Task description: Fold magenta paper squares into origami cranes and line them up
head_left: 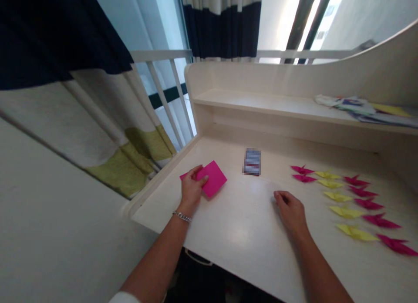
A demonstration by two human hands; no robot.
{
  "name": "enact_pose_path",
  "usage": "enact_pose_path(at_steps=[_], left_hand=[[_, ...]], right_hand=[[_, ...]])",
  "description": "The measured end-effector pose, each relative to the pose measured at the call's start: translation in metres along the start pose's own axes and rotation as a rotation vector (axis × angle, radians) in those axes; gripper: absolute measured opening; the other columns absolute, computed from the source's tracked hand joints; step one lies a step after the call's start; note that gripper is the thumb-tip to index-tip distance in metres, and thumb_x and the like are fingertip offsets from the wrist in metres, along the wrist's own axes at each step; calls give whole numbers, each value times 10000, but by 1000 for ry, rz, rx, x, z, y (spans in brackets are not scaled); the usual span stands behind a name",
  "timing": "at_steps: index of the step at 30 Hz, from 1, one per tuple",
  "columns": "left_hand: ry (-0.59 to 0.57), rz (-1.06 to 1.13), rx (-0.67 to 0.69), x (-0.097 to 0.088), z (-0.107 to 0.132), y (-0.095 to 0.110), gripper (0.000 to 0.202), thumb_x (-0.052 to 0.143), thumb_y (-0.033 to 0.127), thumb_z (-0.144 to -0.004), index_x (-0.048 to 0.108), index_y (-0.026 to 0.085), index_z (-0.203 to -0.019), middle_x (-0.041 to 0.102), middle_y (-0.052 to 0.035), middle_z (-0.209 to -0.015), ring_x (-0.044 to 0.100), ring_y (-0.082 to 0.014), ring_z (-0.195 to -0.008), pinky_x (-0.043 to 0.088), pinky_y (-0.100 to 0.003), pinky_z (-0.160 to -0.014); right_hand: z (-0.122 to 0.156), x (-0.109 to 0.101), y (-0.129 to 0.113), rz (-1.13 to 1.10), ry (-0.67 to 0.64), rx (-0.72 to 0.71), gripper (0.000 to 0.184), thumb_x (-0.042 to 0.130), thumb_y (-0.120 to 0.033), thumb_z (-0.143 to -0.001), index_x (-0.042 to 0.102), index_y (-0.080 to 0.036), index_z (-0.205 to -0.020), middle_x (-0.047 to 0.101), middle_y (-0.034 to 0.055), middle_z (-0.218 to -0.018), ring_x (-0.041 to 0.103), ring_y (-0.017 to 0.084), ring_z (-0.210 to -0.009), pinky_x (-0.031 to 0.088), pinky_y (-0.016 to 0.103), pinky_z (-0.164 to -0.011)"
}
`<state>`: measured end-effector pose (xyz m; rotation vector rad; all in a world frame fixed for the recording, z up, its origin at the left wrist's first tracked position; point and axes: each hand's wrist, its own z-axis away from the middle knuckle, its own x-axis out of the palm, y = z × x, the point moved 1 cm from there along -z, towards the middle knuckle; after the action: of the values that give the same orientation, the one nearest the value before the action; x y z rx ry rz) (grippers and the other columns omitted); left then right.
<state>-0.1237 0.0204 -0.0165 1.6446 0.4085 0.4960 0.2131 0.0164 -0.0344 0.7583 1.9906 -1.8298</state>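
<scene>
On the left part of the desk, my left hand (192,187) grips square pink origami paper (214,180), thumb on top. A pink corner also sticks out to the left of that hand; whether it belongs to a second sheet I cannot tell. Over the middle right of the desk is my right hand (290,209), its fingers curled in and closed with nothing visible in them. To its right stand rows of folded paper cranes, several yellow (346,212) and several pink (368,203). A silver chain bracelet circles my left wrist.
A small blurred rectangular item (252,162) lies on the white desk (228,233) toward the back. Papers and plastic wrapping (346,105) sit on the raised shelf (254,100). Curtains (130,133) and a white railing (163,100) border the left side.
</scene>
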Motion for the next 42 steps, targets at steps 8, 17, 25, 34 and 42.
enact_pose_path(at_steps=[8, 17, 25, 34, 42], left_hand=[[-514, -85, -231, 68, 50, -13, 469, 764, 245, -624, 611, 155, -1059, 683, -57, -811, 658, -186, -655, 530, -293, -559], [-641, -735, 278, 120, 70, -14, 321, 742, 188, -647, 683, 229, -960, 680, -58, -940, 603, -239, -894, 461, -357, -830], [-587, -858, 480, 109, 64, -12, 350, 689, 379, -727, 659, 184, -1016, 597, -106, -1100, 507, -267, -1055, 402, -367, -939], [-663, -872, 283, 29, 66, -3, 162, 576, 260, -784, 679, 203, -895, 679, -60, -929, 608, -214, -866, 465, -330, -821], [-835, -910, 507, 65, 63, -3, 314, 536, 365, -828, 656, 185, -1056, 641, -100, -1024, 564, -243, -981, 415, -340, -896]], right_hand=[[1, 0, -4, -129, -85, -15, 476, 441, -542, -831, 690, -154, -952, 706, 83, -856, 614, 214, -727, 463, 326, -698], [-1, -9, -4, -96, -16, -33, 426, 441, -522, -842, 693, -180, -885, 699, 56, -783, 607, 210, -705, 451, 300, -648], [-3, -13, 3, -11, 9, -26, 403, 436, -482, -850, 692, -172, -888, 697, 48, -757, 612, 197, -699, 443, 292, -655], [4, -20, -3, 242, -175, -120, 247, 535, -251, -819, 695, -201, -1001, 692, 74, -994, 618, 206, -888, 442, 318, -814], [26, -6, -22, 382, -203, -208, 341, 557, -346, -851, 605, -216, -1163, 612, 81, -1089, 571, 202, -961, 412, 294, -822]])
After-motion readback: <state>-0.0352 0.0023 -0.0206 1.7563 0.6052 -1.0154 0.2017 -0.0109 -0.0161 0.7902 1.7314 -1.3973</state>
